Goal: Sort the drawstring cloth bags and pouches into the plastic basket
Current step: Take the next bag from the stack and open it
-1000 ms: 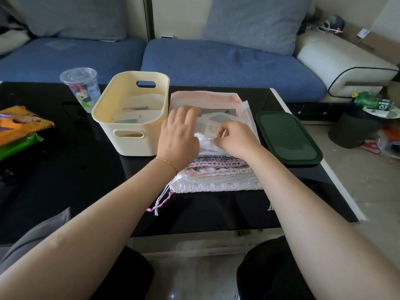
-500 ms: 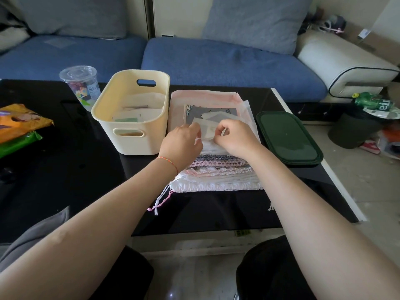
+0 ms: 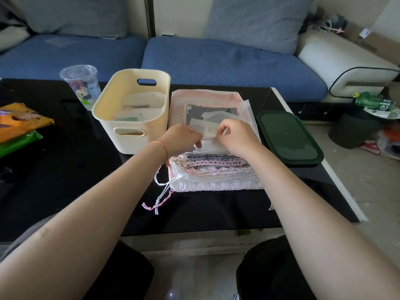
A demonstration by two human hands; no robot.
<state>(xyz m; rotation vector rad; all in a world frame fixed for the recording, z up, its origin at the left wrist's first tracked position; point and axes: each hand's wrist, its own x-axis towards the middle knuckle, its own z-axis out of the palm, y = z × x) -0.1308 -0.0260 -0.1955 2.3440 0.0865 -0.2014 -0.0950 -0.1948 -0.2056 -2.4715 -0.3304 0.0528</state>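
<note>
A stack of drawstring cloth bags [image 3: 216, 169] lies on the black table, gathered tops toward me, cords trailing off the front left. On top of the stack rests a small sheer white pouch [image 3: 205, 128]. My left hand [image 3: 181, 138] pinches its left edge and my right hand [image 3: 234, 137] pinches its right edge, fingers curled. A cream plastic basket [image 3: 108, 118] stands just left of the stack and holds a few flat pouches. Parts of the pouch under my hands are hidden.
A dark green lid [image 3: 287, 137] lies right of the stack near the table's edge. A clear plastic cup [image 3: 81, 85] stands behind the basket's left side, snack packets [image 3: 19, 124] at far left. A blue sofa runs behind the table.
My left hand has drawn back from flat on the stack and curled onto the small pouch's left edge. The right hand stays at about the same spot.
</note>
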